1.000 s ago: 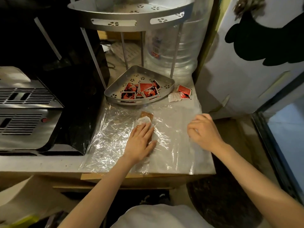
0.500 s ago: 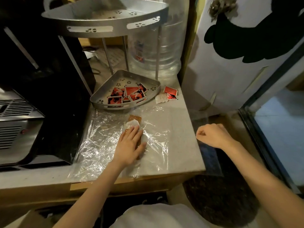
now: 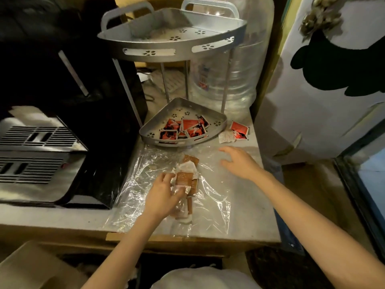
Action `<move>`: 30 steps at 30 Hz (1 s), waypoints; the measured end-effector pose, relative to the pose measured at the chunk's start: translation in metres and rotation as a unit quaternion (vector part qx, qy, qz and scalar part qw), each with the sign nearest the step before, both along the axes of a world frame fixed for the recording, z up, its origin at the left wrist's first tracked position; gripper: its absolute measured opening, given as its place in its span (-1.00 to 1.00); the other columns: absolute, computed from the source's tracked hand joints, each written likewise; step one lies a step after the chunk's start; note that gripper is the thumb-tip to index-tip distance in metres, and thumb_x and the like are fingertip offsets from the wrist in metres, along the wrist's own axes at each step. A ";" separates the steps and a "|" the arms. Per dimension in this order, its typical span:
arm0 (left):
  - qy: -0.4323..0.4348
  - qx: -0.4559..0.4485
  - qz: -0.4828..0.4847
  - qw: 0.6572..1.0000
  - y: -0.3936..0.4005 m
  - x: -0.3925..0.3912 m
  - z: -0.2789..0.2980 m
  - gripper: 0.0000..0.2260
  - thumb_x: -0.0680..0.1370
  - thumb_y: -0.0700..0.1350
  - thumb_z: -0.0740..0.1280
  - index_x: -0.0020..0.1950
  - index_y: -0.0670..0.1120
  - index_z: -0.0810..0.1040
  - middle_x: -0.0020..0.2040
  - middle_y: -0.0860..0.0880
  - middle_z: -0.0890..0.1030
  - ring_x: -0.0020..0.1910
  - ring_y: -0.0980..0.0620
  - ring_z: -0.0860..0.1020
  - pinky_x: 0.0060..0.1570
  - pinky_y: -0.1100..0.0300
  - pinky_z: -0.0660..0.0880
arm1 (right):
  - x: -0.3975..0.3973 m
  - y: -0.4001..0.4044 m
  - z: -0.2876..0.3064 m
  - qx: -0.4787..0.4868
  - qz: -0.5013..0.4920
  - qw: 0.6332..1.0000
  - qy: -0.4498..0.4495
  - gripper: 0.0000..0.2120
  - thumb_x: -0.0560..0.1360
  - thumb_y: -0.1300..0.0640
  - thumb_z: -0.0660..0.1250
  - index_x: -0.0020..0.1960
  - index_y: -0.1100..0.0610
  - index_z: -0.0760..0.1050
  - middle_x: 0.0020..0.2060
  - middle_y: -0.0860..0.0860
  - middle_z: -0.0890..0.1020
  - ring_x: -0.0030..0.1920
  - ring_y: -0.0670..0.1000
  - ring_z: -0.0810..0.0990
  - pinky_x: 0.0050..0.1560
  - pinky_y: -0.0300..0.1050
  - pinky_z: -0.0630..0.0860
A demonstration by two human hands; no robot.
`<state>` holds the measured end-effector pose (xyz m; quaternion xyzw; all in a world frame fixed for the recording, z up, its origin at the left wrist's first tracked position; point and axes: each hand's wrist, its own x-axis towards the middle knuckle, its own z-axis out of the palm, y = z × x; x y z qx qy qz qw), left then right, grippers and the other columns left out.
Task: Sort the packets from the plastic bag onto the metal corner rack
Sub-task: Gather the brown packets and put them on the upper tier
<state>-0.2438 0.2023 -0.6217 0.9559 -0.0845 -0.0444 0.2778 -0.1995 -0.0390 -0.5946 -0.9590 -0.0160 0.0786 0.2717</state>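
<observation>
Moved: right hand [image 3: 239,163] back over the worktop [image 3: 258,205], fingers spread, holding nothing.
Left hand [image 3: 164,190]: grip pinching brown packets [image 3: 184,178] through the plastic bag [image 3: 208,205].
Rack [image 3: 183,130]: red packets [image 3: 183,128] on the lower tier.
Tip: pin the bag down, draw packets out singly.

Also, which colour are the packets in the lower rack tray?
Red, with black and white print; the packets show best in the head view.
</observation>
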 end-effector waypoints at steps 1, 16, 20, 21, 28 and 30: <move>0.017 0.012 0.015 1.000 0.002 0.001 0.000 -0.53 0.47 0.10 0.33 0.27 -0.13 0.39 0.24 -0.12 0.42 0.01 -0.06 0.54 -0.13 0.20 0.41 | 0.007 0.006 -0.001 0.011 0.004 1.000 0.002 -0.54 0.49 0.13 0.26 0.37 0.10 0.32 0.36 0.10 0.41 0.34 0.09 0.36 0.25 -0.04 0.32; 0.226 0.120 0.057 0.965 0.003 0.012 0.002 -0.61 0.27 0.20 0.44 -0.25 0.00 0.33 -0.31 0.10 0.42 -0.37 0.18 0.37 -0.46 0.31 0.27 | 0.063 0.048 -0.027 -0.043 0.037 0.998 0.039 -0.34 0.34 -0.08 0.44 0.33 0.18 0.33 0.31 0.16 0.44 0.29 0.17 0.41 0.27 0.07 0.39; 0.263 0.082 0.019 0.961 0.003 0.016 0.001 -0.69 0.30 0.09 0.47 -0.34 0.01 0.35 -0.35 0.11 0.43 -0.40 0.19 0.38 -0.45 0.35 0.29 | 0.063 0.043 -0.024 0.020 0.016 0.997 0.078 -0.76 0.33 -0.04 0.47 -0.22 0.07 0.47 -0.30 -0.05 0.52 -0.25 -0.02 0.48 -0.37 -0.21 0.31; 0.274 0.071 0.010 0.959 0.003 0.017 0.002 -0.70 0.30 0.06 0.48 -0.35 0.02 0.36 -0.37 0.12 0.43 -0.41 0.21 0.38 -0.46 0.37 0.27 | 0.062 0.042 -0.023 0.024 0.013 0.995 0.091 -0.74 0.33 -0.02 0.47 -0.31 0.07 0.42 -0.38 -0.05 0.46 -0.33 -0.03 0.44 -0.40 -0.19 0.28; 0.349 -0.130 -0.040 0.927 0.013 0.028 0.030 -0.81 0.35 -0.10 0.49 -0.28 -0.07 0.48 -0.38 0.11 0.50 -0.46 0.22 0.44 -0.49 0.47 0.31 | 0.068 0.025 0.001 0.091 0.030 0.986 0.134 -0.69 0.41 0.12 0.41 -0.44 0.15 0.39 -0.53 -0.01 0.31 -0.49 -0.07 0.29 -0.42 -0.21 0.27; 0.371 -0.196 -0.078 0.905 0.017 0.032 0.039 -0.88 0.40 -0.17 0.45 -0.10 -0.08 0.58 -0.32 0.10 0.61 -0.41 0.22 0.53 -0.49 0.49 0.35 | 0.069 0.019 0.010 0.110 0.030 0.985 0.133 -0.78 0.42 0.09 0.40 -0.28 0.22 0.51 -0.52 0.00 0.36 -0.50 -0.08 0.33 -0.41 -0.21 0.30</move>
